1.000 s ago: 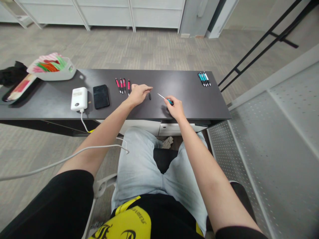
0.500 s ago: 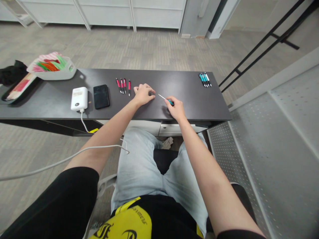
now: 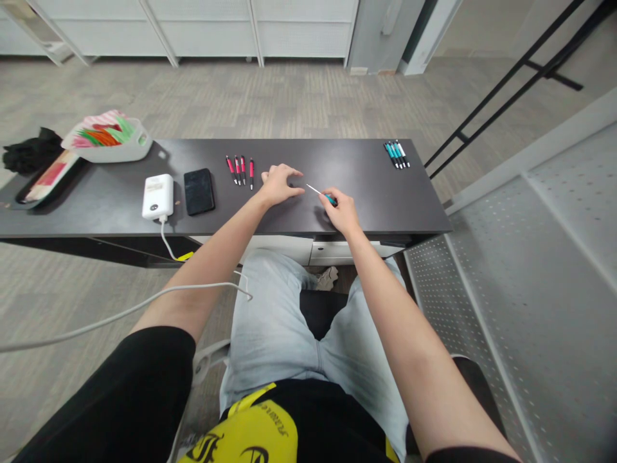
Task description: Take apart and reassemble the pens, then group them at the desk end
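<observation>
In the head view, my left hand (image 3: 278, 185) rests on the dark tabletop (image 3: 337, 154) with thumb and forefinger spread apart. Between them a small dark piece (image 3: 292, 186) shows, too small to name. My right hand (image 3: 341, 209) pinches a teal pen barrel (image 3: 331, 200), from which a thin white rod like a refill (image 3: 313, 188) points toward my left hand. The rod's tip is a short gap from the left fingers. Left of my left hand lie several red pens (image 3: 241, 171). Several teal, white and black pens (image 3: 396, 155) lie together at the right end.
A black phone-like slab (image 3: 198, 191) and a white power bank (image 3: 158, 197) with a cable (image 3: 166, 244) lie on the left. Beyond them are a white basket (image 3: 116, 152) of colourful items, a dark tray (image 3: 51, 183) and black cloth (image 3: 31, 151). A perforated panel (image 3: 530, 257) borders the right.
My left thumb and forefinger have spread wider apart. The right hand keeps hold of the pen barrel almost in place. The whole view has shifted slightly.
</observation>
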{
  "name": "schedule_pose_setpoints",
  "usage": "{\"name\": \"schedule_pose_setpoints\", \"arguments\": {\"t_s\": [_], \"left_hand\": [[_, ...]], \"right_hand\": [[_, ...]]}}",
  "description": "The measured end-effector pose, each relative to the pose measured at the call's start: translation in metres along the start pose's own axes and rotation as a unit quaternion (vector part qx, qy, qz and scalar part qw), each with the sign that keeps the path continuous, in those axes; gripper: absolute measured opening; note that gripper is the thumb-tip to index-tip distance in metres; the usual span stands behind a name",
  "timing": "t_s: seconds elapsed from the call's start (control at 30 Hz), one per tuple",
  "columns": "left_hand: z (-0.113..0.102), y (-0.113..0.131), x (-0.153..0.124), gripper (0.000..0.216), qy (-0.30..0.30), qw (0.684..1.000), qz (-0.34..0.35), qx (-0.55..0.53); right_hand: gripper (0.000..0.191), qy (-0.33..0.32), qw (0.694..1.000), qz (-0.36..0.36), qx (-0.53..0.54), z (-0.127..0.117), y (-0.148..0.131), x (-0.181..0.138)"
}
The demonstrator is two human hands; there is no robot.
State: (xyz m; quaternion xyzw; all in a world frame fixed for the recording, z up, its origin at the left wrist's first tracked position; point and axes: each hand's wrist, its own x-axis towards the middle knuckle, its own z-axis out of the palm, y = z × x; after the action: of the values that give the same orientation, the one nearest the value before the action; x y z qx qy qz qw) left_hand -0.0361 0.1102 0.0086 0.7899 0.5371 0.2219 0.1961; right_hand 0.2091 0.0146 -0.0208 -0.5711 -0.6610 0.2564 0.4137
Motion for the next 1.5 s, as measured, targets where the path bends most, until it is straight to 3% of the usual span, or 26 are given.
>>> {"name": "schedule_pose_setpoints", "arguments": {"t_s": [0.13,0.3,0.4,0.6,0.77,1.0,1.13,1.33,1.5], "left_hand": [[-0.022,0.01,-0.001,0.06,-0.018,0.994,0.108,0.013],[-0.03,0.037,0.001,0.024,-0.059,0.969,0.226,0.076],[-0.028,0.044,0.004,0.02,-0.065,0.961,0.253,0.093],[-0.048,0.018,0.018,0.023,-0.016,0.964,0.236,0.122],[-0.065,-0.008,0.04,0.033,-0.064,0.951,0.242,0.183],[-0.049,0.002,0.071,0.026,-0.13,0.92,0.276,0.246],[-0.033,0.008,0.077,0.028,-0.128,0.912,0.286,0.263],[-0.01,0.026,0.041,0.035,-0.044,0.951,0.213,0.219],[-0.011,0.035,-0.012,0.06,-0.003,0.977,0.12,0.177]], "right_hand": [[0.029,-0.004,1.0,-0.001,-0.011,0.001,0.001,0.0],[0.028,-0.012,1.0,-0.004,-0.018,0.0,-0.001,0.001],[0.027,-0.014,0.999,0.008,-0.028,-0.001,-0.003,0.001],[0.028,-0.009,0.999,0.032,-0.043,0.0,-0.003,0.0],[0.026,-0.01,0.999,0.03,-0.038,0.0,-0.005,0.0],[0.024,-0.012,0.998,0.039,-0.04,-0.002,-0.007,-0.002],[0.023,-0.008,0.999,0.029,-0.028,-0.001,-0.006,-0.001],[0.023,0.0,0.998,0.057,-0.011,0.001,-0.004,0.0],[0.017,0.014,0.998,0.064,0.021,0.003,0.002,0.002]]}}
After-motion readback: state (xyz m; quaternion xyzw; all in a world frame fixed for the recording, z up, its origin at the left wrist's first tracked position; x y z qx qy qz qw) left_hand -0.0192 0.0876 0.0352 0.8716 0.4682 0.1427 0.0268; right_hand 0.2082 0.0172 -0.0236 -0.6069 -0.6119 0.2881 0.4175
